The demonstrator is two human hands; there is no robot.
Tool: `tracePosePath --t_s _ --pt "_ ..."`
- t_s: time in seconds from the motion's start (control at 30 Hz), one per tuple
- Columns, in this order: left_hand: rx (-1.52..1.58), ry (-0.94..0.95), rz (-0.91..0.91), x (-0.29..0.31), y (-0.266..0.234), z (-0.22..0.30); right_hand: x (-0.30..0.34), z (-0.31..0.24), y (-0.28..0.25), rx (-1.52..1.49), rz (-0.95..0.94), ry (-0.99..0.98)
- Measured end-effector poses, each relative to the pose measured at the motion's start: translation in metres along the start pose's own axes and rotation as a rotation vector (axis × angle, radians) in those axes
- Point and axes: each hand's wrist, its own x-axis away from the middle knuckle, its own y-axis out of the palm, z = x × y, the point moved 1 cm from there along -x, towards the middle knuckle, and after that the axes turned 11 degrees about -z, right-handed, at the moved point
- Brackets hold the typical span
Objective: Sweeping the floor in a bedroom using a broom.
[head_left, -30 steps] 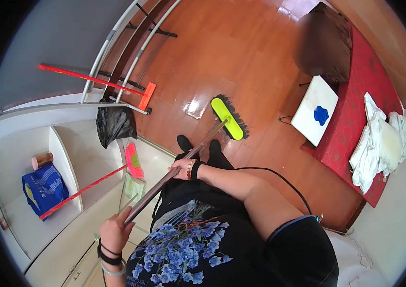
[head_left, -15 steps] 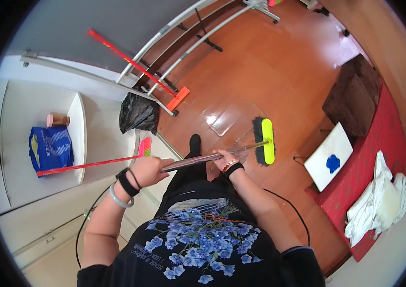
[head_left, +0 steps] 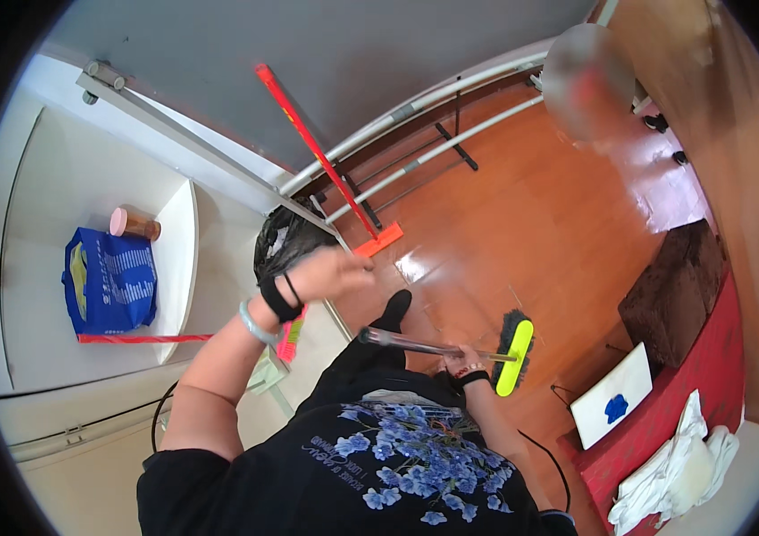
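Observation:
My right hand is closed around the lower part of a push broom's metal handle. The broom has a lime-green head with dark grey bristles, close to the tiled floor. The handle's near end points left and is free. My left hand, slightly blurred, is off the handle, up and to its left, with fingers stretched out and nothing seen in them. Just beyond it, a long red-handled tool with a flat orange head leans against a grey board. Below my left wrist is a pink-bristled broom, its red handle partly hidden by my arm.
A black plastic bag sits by the white metal rack. On the corner shelf stand a blue bag and a pink-lidded jar. To the right are a brown stool, a white board and white cloth on red fabric.
My left hand has let go of the broom handle and moved up and right, toward the red-handled tool. The broom's near end has swung down. My view has shifted.

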Motion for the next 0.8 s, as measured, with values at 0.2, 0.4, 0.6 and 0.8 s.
tracePosePath --t_s 0.2,0.4,0.6,0.8 --pt "0.55 -0.477 0.725 -0.059 -0.144 -0.143 -0.051 -0.015 -0.026 -0.023 0.103 -0.142" --pt "0.639 -0.401 0.744 -0.098 -0.203 -0.211 -0.029 -0.002 0.013 0.119 0.004 -0.223" --pt "0.599 -0.216 0.735 -0.129 -0.197 -0.206 -0.026 -0.001 0.023 -0.024 0.094 -0.248" --pt "0.294 -0.064 0.673 -0.184 -0.204 -0.138 -0.028 0.004 0.023 -0.029 0.043 -0.275"
